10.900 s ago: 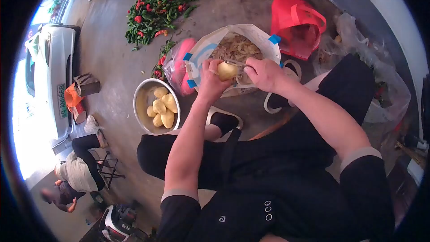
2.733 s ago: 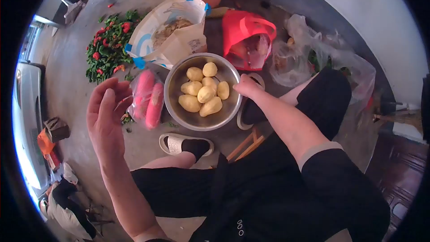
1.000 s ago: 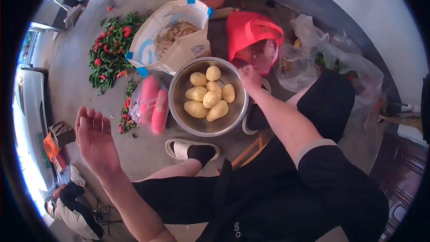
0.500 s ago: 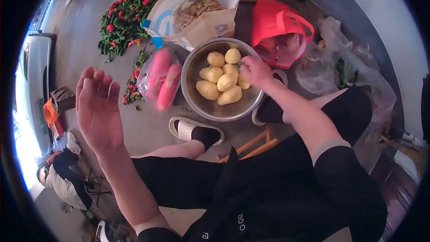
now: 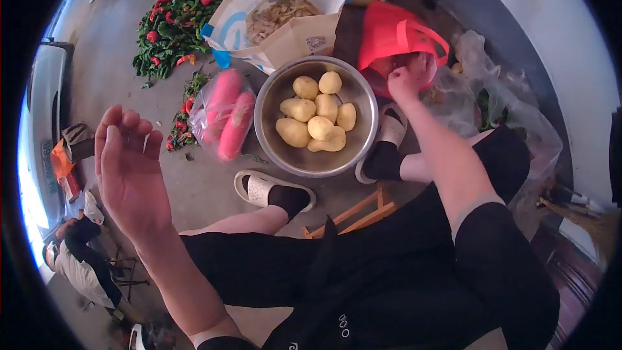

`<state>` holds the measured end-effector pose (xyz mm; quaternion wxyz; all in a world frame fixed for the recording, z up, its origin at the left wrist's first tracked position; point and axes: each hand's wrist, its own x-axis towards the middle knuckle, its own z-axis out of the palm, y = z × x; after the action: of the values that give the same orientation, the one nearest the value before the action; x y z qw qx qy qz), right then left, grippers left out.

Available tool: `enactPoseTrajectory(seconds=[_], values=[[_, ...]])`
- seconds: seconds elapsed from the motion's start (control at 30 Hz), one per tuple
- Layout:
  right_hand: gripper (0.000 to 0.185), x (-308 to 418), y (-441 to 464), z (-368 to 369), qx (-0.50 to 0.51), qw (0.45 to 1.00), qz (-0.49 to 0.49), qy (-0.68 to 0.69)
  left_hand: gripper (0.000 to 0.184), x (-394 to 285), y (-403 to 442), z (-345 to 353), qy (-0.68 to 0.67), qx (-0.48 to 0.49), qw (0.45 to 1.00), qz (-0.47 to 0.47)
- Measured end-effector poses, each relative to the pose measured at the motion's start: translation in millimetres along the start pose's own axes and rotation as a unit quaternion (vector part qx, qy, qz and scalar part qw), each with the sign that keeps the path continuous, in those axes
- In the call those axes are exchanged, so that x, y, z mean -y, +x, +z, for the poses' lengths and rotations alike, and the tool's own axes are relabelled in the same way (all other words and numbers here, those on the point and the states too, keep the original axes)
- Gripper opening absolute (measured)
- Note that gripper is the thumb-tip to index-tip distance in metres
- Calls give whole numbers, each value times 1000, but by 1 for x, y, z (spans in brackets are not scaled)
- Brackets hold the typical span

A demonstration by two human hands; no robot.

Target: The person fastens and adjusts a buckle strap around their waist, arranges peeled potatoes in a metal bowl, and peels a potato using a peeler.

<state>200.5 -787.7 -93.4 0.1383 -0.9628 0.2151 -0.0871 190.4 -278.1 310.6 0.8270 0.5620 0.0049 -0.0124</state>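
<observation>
Potatoes (image 5: 320, 128) sit mid-frame in a metal bowl (image 5: 317, 166), some partly hidden. The left hand (image 5: 133, 178), frame left, is loosely spread; the right hand (image 5: 403, 84) overlaps the red bag (image 5: 382, 32), upper right, its grip impossible to tell.

The left hand (image 5: 133, 178) hovers loosely curled, the right arm (image 5: 446, 146) outstretched.
</observation>
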Motion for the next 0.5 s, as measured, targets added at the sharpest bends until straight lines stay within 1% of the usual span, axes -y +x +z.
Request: enactPoseTrajectory(seconds=[0.1,0.2,0.23,0.27,0.33,0.37,0.43,0.5], values=[[32,-13,28,-6,102,994,26,-14,32,3,0,0,9,-7,1000,-12],[41,-4,35,14,86,989,102,-60,33,5,1,5,22,-20,999,-14],[44,4,37,15,147,967,201,48,33,5,1,7,26,-18,999,-16],[48,12,40,15,188,923,308,136,33,6,2,8,27,-14,999,-17],[50,-1,44,36,173,925,308,143,33,8,5,9,23,0,999,-22],[45,-9,49,49,168,899,342,217,33,9,6,8,19,10,999,-29],[33,-38,58,87,153,827,406,357,33,10,6,8,19,18,999,-38],[26,-32,54,78,178,774,409,450,33,12,7,11,22,15,999,-42]])
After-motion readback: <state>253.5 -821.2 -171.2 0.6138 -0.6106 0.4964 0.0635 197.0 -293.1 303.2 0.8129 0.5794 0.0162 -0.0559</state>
